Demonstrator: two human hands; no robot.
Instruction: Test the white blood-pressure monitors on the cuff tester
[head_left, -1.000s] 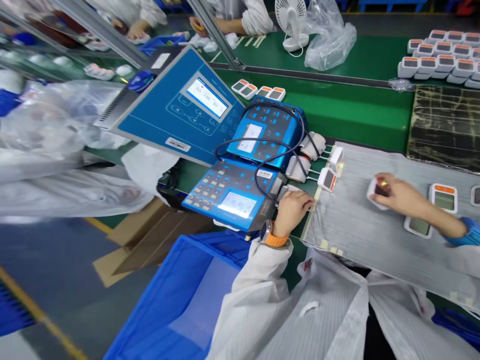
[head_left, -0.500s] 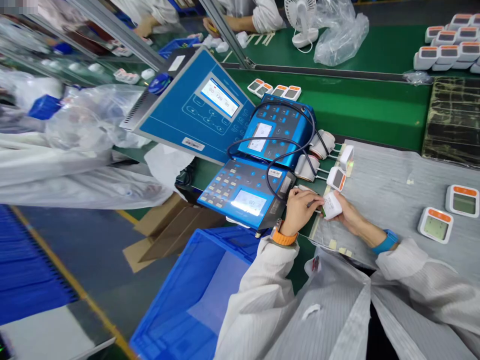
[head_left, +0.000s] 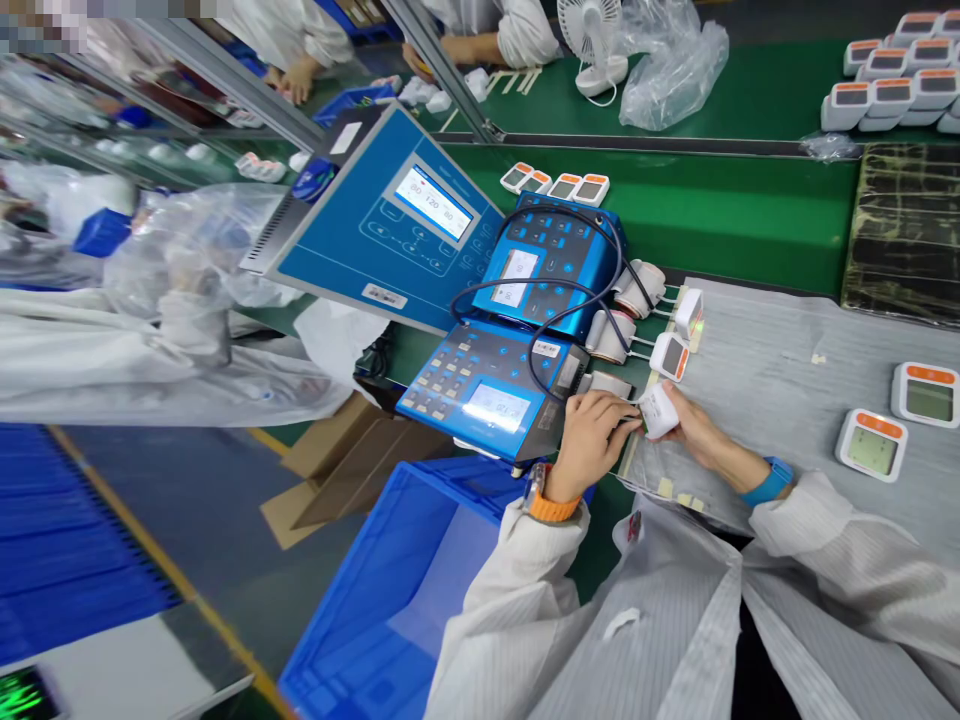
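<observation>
In my right hand is a small white monitor, its labelled back turned up and the fingers closed round its side. My left hand, with an orange-strapped watch at the wrist, is at the monitor's left edge. Its fingers are bent together there; what they pinch is hidden. Just beyond them lies a white wrapped cuff, partly covered by the hand. Two more cuffs, a near one and a far one, connect by thin tubes to an orange-and-grey-faced monitor and a tilted monitor.
Blue testers, one large and two smaller, stand left with a looped dark cable. Two monitors lie on the grey mat. A blue bin is below left. Across the bench are a fan, stacked monitors and co-workers' hands.
My left hand has shifted slightly left and its fingers have changed position at the monitor's edge. More of the nearby cuff shows. My right hand still holds the monitor.
</observation>
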